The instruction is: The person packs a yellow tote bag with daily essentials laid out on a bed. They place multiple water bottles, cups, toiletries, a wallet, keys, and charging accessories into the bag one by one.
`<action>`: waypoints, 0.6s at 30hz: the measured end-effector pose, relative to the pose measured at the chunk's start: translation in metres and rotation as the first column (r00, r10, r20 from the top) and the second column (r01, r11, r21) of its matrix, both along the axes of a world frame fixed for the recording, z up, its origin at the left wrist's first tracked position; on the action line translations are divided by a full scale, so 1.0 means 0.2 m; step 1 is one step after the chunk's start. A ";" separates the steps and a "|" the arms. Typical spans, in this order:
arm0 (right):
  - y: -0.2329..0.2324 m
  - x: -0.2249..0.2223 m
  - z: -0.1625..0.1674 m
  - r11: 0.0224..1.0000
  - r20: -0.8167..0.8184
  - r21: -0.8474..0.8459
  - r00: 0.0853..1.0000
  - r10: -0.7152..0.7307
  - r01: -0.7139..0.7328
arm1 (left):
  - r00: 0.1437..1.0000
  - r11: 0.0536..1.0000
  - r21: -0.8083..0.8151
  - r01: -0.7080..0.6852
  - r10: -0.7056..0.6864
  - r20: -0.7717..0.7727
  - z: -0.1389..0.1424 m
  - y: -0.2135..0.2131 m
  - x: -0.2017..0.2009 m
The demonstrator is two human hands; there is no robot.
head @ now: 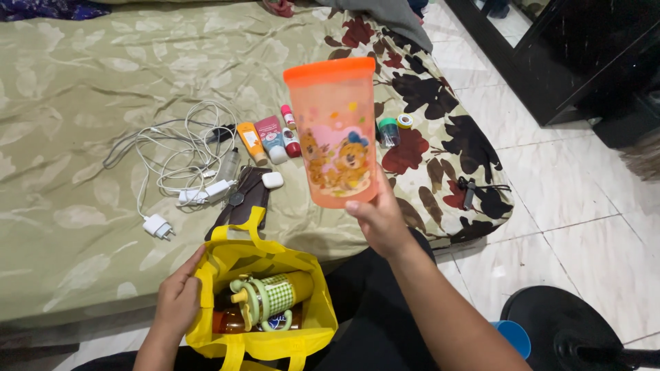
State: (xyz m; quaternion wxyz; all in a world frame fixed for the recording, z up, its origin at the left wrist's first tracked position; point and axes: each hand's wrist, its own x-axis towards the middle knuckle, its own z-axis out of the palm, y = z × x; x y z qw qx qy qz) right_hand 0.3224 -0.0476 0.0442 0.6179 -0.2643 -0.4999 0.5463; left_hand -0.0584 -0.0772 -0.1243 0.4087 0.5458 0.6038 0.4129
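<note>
Left hand (177, 302) gripping yellow bag (302, 328) rim, right hand (378, 216) clasping orange cup (337, 130) upright above

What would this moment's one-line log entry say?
right hand: holds orange cup aloft | left hand: grips yellow bag rim | bag: green bottle inside

A translucent orange plastic cup (337, 130) with a bright orange lid and printed cartoon bears stands upright in the air, up and to the right of an open yellow fabric tote bag (258, 302). In that bag a green-checked yellow bottle (271, 297) lies on its side.
</note>
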 end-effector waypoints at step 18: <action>-0.08 -0.17 -0.04 0.933 0.454 0.134 0.816 -0.358 0.334 | 1.000 0.999 -0.029 0.016 -0.016 0.014 0.03 0.01 0.02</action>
